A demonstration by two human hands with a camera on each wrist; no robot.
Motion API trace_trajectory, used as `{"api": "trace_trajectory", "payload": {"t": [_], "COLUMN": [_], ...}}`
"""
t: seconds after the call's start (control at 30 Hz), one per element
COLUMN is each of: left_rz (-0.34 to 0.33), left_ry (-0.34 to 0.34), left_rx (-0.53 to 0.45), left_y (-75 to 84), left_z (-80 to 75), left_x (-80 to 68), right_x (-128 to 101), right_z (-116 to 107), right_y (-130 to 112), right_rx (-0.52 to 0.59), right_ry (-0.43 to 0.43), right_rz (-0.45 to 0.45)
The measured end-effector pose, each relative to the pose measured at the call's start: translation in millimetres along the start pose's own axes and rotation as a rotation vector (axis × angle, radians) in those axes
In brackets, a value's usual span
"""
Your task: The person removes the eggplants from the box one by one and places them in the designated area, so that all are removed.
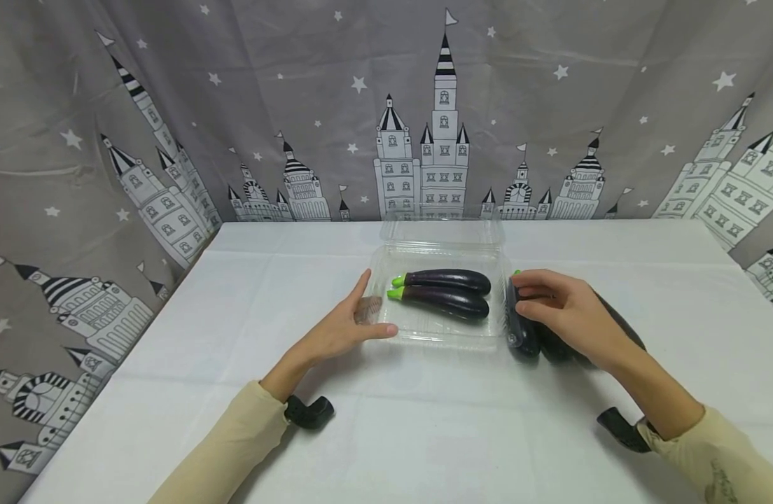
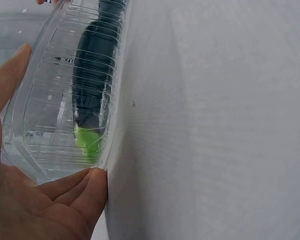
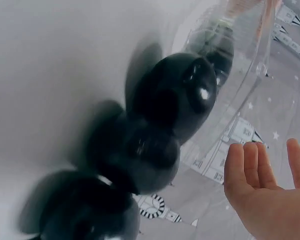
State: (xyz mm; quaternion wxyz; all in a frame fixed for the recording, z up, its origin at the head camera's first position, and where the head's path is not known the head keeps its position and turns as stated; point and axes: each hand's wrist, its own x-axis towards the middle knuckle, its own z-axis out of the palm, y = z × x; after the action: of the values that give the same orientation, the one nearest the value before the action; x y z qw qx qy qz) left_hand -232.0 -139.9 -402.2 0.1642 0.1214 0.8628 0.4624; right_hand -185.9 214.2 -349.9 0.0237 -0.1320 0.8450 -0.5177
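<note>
Directly under the relaxed, empty right hand (image 1: pixel 566 311) lie loose eggplants (image 1: pixel 524 334) beside the clear container (image 1: pixel 438 334).

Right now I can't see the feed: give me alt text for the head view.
Two eggplants lie in an open clear plastic container on a white table. The left hand rests open against its left side; the right hand hovers over more eggplants beside it.

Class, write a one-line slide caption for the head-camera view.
Left hand steadies a clear clamshell box holding two eggplants; right hand reaches over more eggplants beside it.
</note>
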Motion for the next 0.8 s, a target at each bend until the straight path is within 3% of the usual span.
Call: {"api": "trace_trajectory", "payload": {"t": [0.5,0.8], "left_rz": [0.025,0.03], "left_ry": [-0.01,-0.016], "left_rx": [-0.021,-0.024], "left_y": [-2.5,-1.9], "left_z": [-0.6,-1.2], "left_x": [0.6,0.4], "right_x": [17.2,30.0], "right_z": [36.4,56.4], "right_y": [-8.3,-10.1], "right_rx": [0.066,-0.01], "right_ry": [-0.079,-0.067], "right_rz": [-0.024,-0.109]}}
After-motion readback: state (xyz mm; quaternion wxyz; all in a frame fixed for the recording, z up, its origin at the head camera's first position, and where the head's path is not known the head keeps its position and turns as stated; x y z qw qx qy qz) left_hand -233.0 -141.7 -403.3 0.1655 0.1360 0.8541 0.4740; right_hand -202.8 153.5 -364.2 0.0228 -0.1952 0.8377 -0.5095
